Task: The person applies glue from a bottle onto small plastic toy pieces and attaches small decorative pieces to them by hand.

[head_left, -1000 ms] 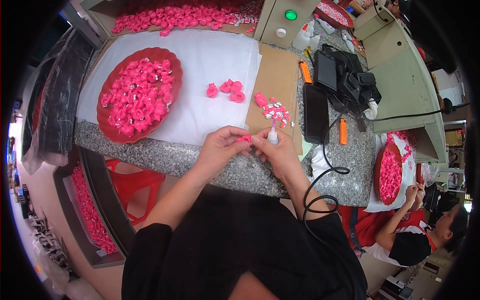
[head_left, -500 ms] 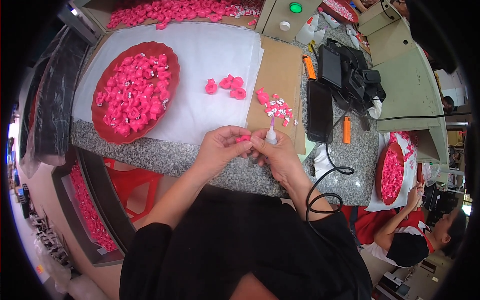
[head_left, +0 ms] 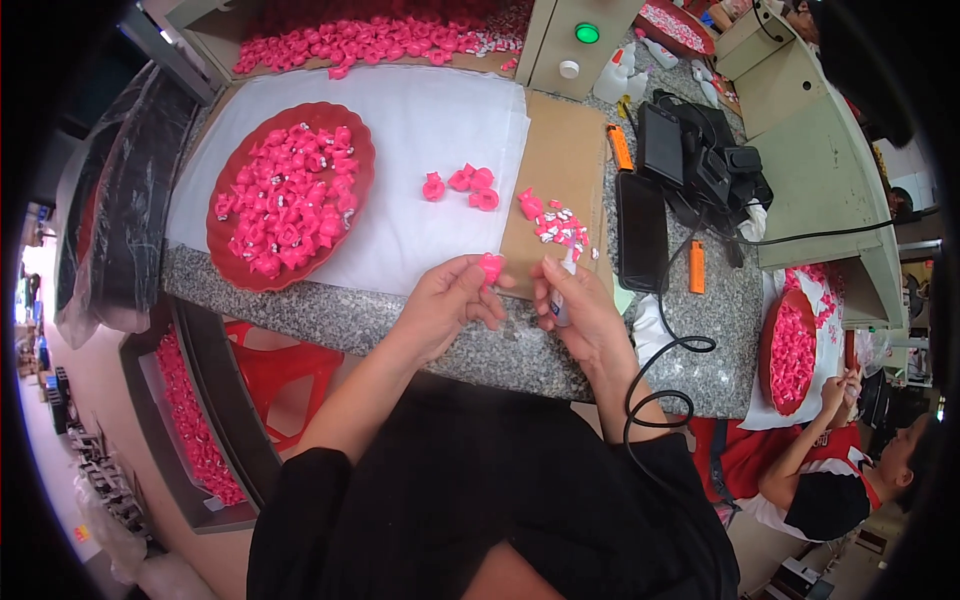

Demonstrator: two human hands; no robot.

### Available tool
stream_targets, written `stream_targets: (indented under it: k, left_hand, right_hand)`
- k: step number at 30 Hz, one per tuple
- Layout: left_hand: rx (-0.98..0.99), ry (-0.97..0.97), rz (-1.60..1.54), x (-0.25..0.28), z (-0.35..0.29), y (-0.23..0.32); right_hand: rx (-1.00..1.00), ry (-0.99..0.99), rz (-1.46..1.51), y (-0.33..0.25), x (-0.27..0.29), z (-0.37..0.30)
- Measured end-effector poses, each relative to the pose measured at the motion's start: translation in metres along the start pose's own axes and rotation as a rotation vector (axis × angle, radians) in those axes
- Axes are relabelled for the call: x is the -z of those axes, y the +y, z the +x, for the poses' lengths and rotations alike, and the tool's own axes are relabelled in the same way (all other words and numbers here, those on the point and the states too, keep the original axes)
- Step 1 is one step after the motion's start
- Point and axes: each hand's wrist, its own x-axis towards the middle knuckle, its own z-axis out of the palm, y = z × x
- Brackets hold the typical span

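Head view: our left hand (head_left: 440,305) has its fingers pinched together on a pink piece (head_left: 491,268) over the surface (head_left: 505,360); our right hand (head_left: 590,312) curls its fingers round a white bottle (head_left: 561,300), apart from it. We'd keep that pinch light and steady, purple nozzle (head_left: 571,248) clear of skin.

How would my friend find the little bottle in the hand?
Find the speckled grey table, then the brown cardboard right of the white sheet. By the cardboard's near edge, the right hand holds the little bottle. Unlike the white bottles farther back, it has a thin purple tip.
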Motion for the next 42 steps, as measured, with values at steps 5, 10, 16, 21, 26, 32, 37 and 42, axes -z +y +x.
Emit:
stream_targets:
  k: [5, 10, 16, 21, 26, 32, 37, 42]
  left_hand:
    - [-0.127, 0.153, 0.103, 0.007, -0.009, 0.022]
    - [-0.874, 1.002, 1.504, 0.056, -0.033, 0.099]
    - [-0.858, 0.556, 1.893, 0.035, 0.014, 0.094]
    - [-1.021, -0.051, 1.991, -0.024, 0.078, 0.045]
    - [-0.853, -0.206, 2.098, -0.021, 0.091, 0.039]
    - [-0.735, -0.037, 1.719, -0.024, 0.062, 0.04]
    - [-0.186, 0.124, 0.454, -0.008, 0.026, 0.016]
    - [-0.109, 0.074, 0.106, -0.007, 0.005, 0.014]
  right_hand:
    - [-0.06, -0.034, 0.061, -0.001, 0.007, -0.001]
    - [0.012, 0.034, 0.03, -0.01, 0.011, -0.011]
    - [0.074, -0.048, 0.236, -0.013, 0.016, -0.009]
    - [0.309, 0.003, 0.215, -0.003, 0.031, -0.003]
    - [0.33, 0.057, 0.309, -0.013, 0.027, -0.009]
    - [0.401, 0.053, 0.274, -0.01, 0.02, -0.005]
    - [0.523, 0.009, 0.248, 0.004, 0.029, 0.001]
    - [0.547, 0.022, 0.215, 0.003, 0.01, -0.007]
